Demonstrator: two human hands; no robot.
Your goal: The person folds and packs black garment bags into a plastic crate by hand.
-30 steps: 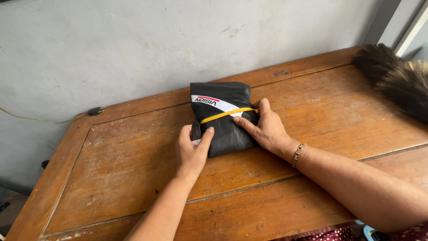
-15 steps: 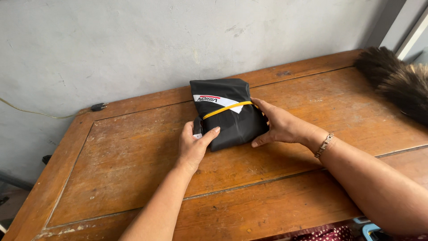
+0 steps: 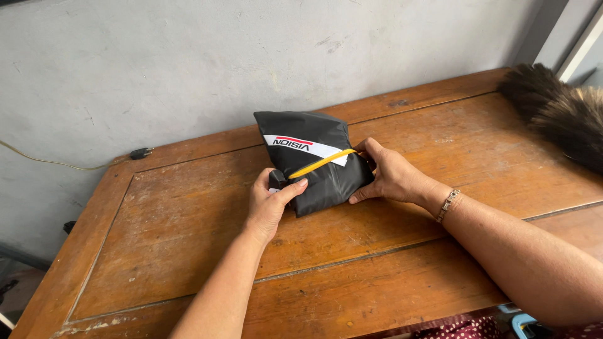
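A folded black garment bundle [image 3: 311, 157] with a white stripe and a yellow band lies on the wooden table [image 3: 157, 238]. My left hand [image 3: 271, 202] grips its near left corner, thumb on top. My right hand [image 3: 389, 174] clasps its right side, fingers curled around the edge. A metal bracelet [image 3: 447, 205] sits on my right wrist.
A dark feather duster [image 3: 559, 113] lies at the table's far right corner. A grey wall [image 3: 188, 56] runs behind the table, with a thin cable and black plug [image 3: 139, 152] at the table's back left edge.
The bundle has shifted slightly and its near edge looks lifted. My right hand slid from the top to the right side; my left hand moved to the left corner.
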